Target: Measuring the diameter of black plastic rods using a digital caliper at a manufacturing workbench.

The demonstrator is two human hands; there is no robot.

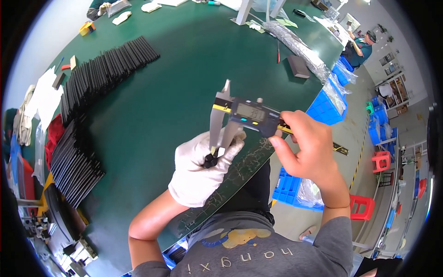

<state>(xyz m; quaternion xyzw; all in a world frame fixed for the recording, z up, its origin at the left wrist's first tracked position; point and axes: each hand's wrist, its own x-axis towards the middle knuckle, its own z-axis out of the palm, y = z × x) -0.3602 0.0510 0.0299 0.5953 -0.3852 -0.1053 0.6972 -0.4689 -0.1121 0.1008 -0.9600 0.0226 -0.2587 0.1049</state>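
Observation:
My right hand [307, 145], bare, grips the beam end of a digital caliper [249, 113], its thumb below and fingers above. The caliper's jaws point down toward my left hand [196, 171], which wears a white glove. Closed in that glove is a black rod [210, 161], seen nearly end-on, with a pale tip between or just beside the jaws; whether they touch it I cannot tell. To the left, a long row of black rods [108, 69] lies side by side on the green table [175, 87]. A second bunch of dark rods [76, 166] lies nearer me.
A dark brown block [298, 67] and a long clear plastic-wrapped bundle [295, 44] lie at the far right of the table. Blue crates [328, 104] stand along its right edge. Yellow tape [86, 28] sits far left. A seated person [359, 50] works at the far right.

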